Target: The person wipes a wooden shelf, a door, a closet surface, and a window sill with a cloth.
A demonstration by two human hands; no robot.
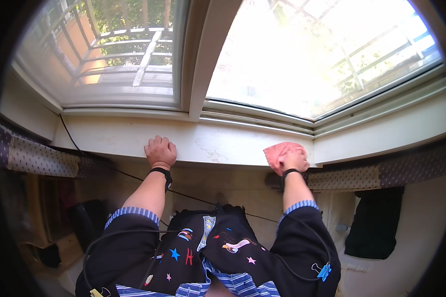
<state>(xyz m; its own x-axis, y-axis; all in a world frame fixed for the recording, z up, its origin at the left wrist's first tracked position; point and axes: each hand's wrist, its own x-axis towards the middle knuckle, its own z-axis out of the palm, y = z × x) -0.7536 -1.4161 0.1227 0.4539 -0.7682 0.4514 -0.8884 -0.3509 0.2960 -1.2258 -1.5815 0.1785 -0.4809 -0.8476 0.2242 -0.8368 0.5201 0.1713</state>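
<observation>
Pressing a pink cloth (281, 151) flat against the white window sill (218, 143), the right hand (293, 161) lies over the cloth's near edge with fingers spread and curled down on it, so the grip is a flat palm hold that pins the cloth to the stone. The cloth sits at the sill's front edge, near the corner where the window frame (198, 74) turns. The left hand (160, 151) rests well apart on the same sill, closed into a loose fist with nothing in it, seemingly a brace for the leaning body. Both forearms reach straight forward from rolled dark sleeves with blue striped cuffs, each wrist carrying a black band. A thin black cable (134, 176) runs below the sill.
</observation>
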